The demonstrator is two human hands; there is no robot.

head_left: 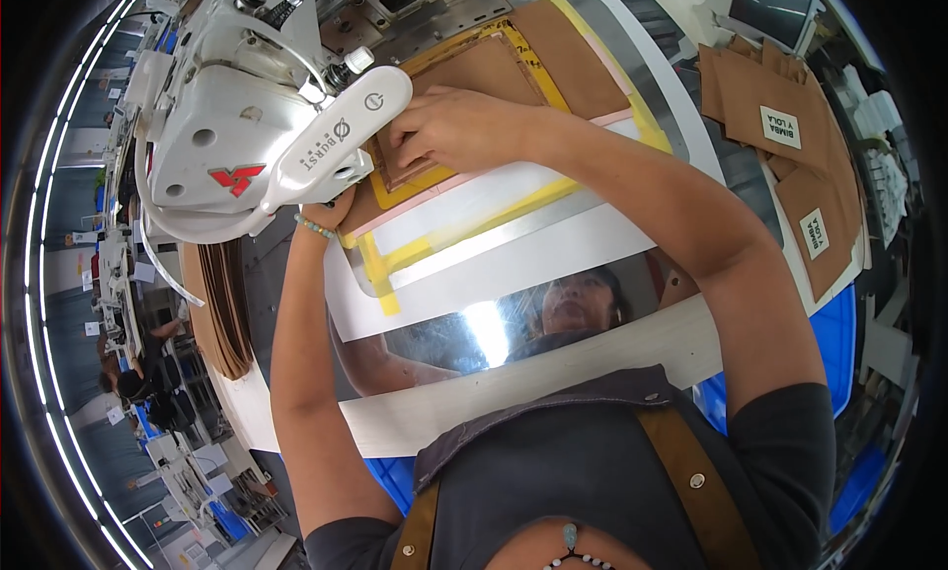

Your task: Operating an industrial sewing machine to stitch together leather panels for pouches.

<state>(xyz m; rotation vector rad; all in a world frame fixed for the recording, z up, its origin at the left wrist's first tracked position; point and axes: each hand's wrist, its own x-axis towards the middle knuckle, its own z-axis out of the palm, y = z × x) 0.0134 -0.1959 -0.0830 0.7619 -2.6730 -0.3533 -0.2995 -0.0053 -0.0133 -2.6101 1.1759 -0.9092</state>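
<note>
My right hand [459, 131] reaches in over a brown panel [474, 67] that lies inside a yellow-edged frame [541, 76]. Its fingers are bent and drawn together, with their tips down at the panel's near left part. Beside it, my left hand [334, 211] is at the frame's near left corner, a beaded bracelet on the wrist. The white head of a sewing machine [222, 126] and a white lamp arm [341, 131] cover most of that hand, so its fingers are hidden. Yellow tape [410, 249] borders the template under the frame.
A shiny metal plate [434, 335] lies nearest my body. Stacked brown pieces [225, 313] stand left of the machine. Brown pieces with pale labels [760, 111] lie at the right, above a blue bin [837, 348]. A dark screen [775, 5] stands at the far right.
</note>
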